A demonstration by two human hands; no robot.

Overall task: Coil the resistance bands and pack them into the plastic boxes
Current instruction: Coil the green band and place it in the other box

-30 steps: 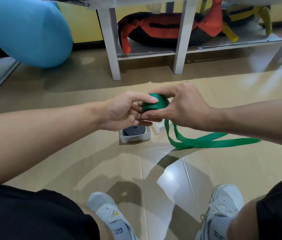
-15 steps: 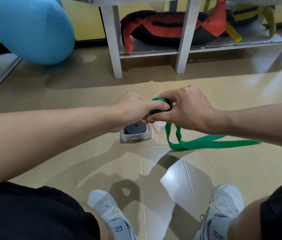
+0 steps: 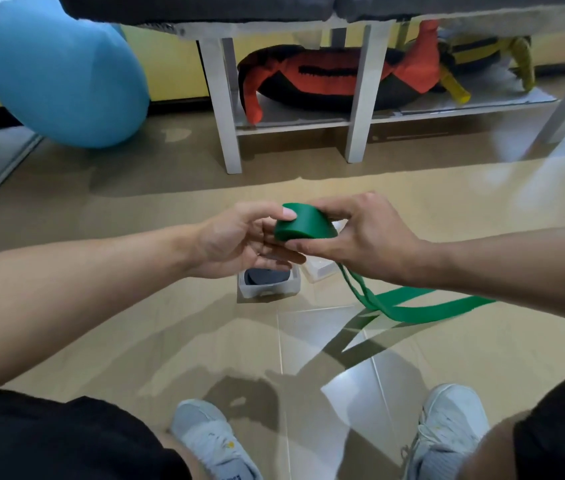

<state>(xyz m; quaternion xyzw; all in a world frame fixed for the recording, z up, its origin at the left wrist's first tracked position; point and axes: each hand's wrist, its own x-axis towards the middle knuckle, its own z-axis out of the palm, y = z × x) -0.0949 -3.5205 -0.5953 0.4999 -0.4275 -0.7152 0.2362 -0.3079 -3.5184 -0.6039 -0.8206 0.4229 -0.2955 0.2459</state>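
Note:
A green resistance band point(image 3: 303, 225) is partly rolled into a coil held above the floor. My left hand point(image 3: 239, 239) pinches the coil's left side, thumb on top. My right hand point(image 3: 357, 233) grips its right side with thumb and fingers. The band's loose tail point(image 3: 423, 304) hangs from the coil and trails right along the floor. Below my hands a clear plastic box point(image 3: 269, 287) holds a coiled dark band point(image 3: 267, 276). A second clear plastic box point(image 3: 320, 270) lies beside it, mostly hidden by my right hand.
A white bench point(image 3: 357, 98) stands behind, with a red-and-black bag point(image 3: 329, 81) and a yellow-strapped bag point(image 3: 481, 53) on its lower shelf. A blue exercise ball point(image 3: 62, 74) sits at the left. My two grey shoes point(image 3: 211, 441) are at the bottom.
The coil has turned between my hands and shows its broad side again. My left thumb has moved back onto its top edge. The loose tail on the floor has shortened slightly.

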